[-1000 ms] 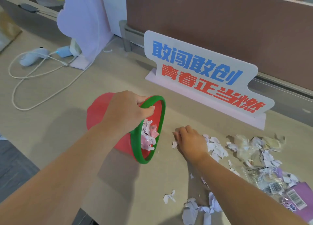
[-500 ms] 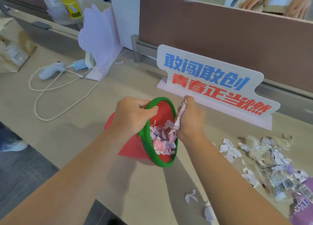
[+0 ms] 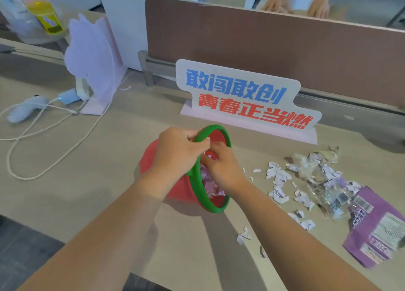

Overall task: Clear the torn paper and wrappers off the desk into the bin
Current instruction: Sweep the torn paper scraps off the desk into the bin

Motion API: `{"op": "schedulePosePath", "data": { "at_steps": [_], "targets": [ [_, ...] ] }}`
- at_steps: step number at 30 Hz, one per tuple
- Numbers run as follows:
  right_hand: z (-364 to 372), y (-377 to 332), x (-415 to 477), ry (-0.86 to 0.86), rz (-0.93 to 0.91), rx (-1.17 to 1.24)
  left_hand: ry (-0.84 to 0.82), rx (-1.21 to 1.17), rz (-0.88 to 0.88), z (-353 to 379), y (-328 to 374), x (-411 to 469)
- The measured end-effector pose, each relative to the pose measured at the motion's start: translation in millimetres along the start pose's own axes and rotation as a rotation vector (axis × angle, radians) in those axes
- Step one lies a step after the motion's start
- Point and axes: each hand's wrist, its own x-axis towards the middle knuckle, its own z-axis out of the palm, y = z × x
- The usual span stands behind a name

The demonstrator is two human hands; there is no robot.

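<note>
A small red bin with a green rim is tipped on its side on the desk, its mouth facing right. My left hand grips the top of the rim. My right hand reaches into the mouth, and its fingertips are hidden inside, so I cannot tell what they hold. Torn pink and white paper lies inside the bin. More torn paper scraps are scattered on the desk to the right, with a crumpled clear wrapper and a purple wrapper beyond them.
A white sign with blue and red characters stands just behind the bin, in front of a brown divider. A lilac cut-out stand, a white cable and a small device lie at the left. The desk's front edge runs at the lower left.
My right hand lifted a pinch of scraps from the desk to the bin and has now gone into its mouth. The bin, held by my left hand, has shifted right.
</note>
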Motion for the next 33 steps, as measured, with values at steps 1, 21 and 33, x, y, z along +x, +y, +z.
{"op": "schedulePosePath", "data": {
  "at_steps": [1, 21, 33],
  "targets": [
    [-5.5, 0.1, -3.8, 0.009, 0.024, 0.063, -0.021, 0.011, 0.006, 3.7, 2.1, -2.0],
    [-23.2, 123.8, -170.6, 0.649, 0.616, -0.227, -0.238, 0.082, 0.159, 4.0, 3.1, -25.7],
    [30.0, 146.8, -131.2, 0.505, 0.577, -0.716, -0.223, 0.162, 0.231, -15.3, -22.8, -35.5]
  ]
}}
